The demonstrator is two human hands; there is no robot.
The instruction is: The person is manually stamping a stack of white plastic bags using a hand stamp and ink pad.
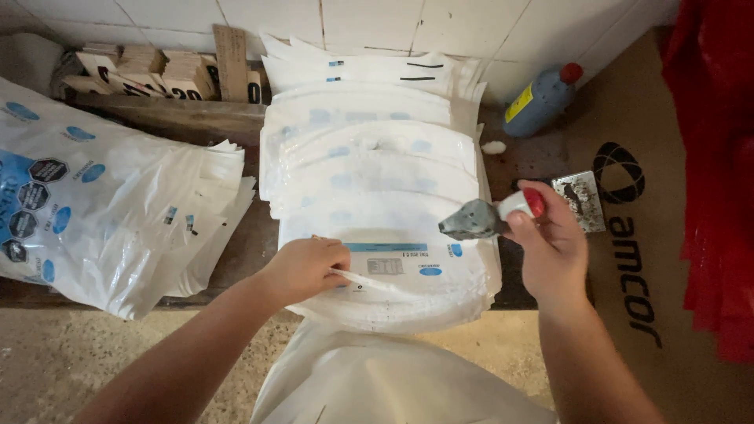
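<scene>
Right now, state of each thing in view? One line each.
Left hand: pressing on the top bag, pinching its edge.
Right hand: gripping the stamp, tilted toward the bags.
Stamp: held above the stack, not touching it.
Stack of white plastic bags: flat, fanned out, overlapping.
Blue bottle: red cap on, leaning by the wall.
Ink pad: open, stained.
</scene>
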